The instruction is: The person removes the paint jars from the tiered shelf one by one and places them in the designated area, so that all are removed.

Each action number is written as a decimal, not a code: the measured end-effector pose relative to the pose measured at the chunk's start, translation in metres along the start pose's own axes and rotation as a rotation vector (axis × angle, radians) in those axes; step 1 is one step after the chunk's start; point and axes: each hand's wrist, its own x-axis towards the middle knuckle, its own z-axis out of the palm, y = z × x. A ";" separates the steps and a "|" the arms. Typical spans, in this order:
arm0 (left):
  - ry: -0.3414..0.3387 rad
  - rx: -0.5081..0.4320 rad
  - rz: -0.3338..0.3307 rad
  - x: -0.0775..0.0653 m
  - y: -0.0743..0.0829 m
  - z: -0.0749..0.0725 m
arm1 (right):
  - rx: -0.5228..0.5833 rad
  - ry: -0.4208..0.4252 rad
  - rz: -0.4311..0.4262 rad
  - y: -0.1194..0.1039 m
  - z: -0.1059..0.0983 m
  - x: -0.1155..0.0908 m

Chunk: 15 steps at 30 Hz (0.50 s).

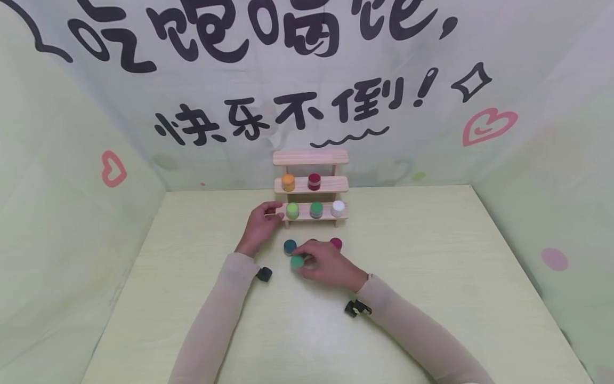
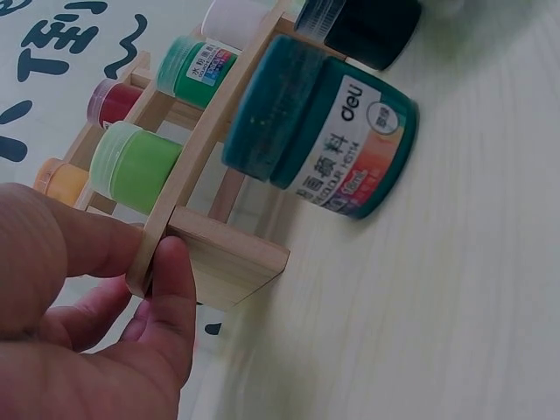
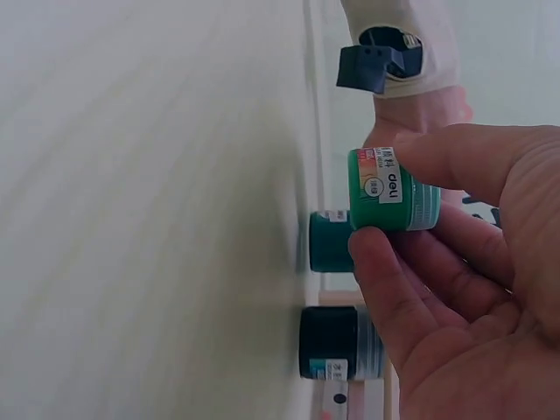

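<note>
My left hand [image 1: 260, 228] pinches the left end of the lowest board of a small wooden tiered rack [image 1: 310, 157], thumb below and index finger above in the left wrist view. In front of the rack, my right hand [image 1: 332, 266] holds a green paint jar [image 3: 378, 191] between thumb and fingers, above the table. Just behind that jar stands a teal paint jar [image 2: 328, 131]. A black-looking jar [image 3: 328, 341] is mostly hidden by the right hand in the head view, and a magenta jar [image 1: 336, 244] shows past the knuckles.
On the rack's lowest board sit a light green jar [image 1: 292, 210], another green jar [image 1: 316, 209] and a white jar [image 1: 338, 208]. The middle board carries an orange jar [image 1: 288, 182] and a dark red jar [image 1: 314, 181]. A printed cloth [image 1: 307, 122] hangs close behind the rack.
</note>
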 end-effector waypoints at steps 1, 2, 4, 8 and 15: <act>0.000 -0.001 0.002 0.000 0.000 0.000 | -0.011 -0.006 -0.003 -0.001 0.002 0.000; 0.002 -0.001 0.004 0.000 0.000 0.000 | -0.025 -0.010 -0.006 -0.001 0.004 0.001; 0.004 -0.003 0.008 0.000 -0.001 0.000 | -0.044 -0.012 -0.011 -0.002 0.008 0.002; 0.007 0.005 0.016 0.001 -0.002 0.000 | -0.065 -0.019 0.003 -0.006 0.013 0.005; 0.007 0.010 0.021 0.002 -0.003 -0.001 | -0.094 -0.060 0.061 -0.007 0.018 0.009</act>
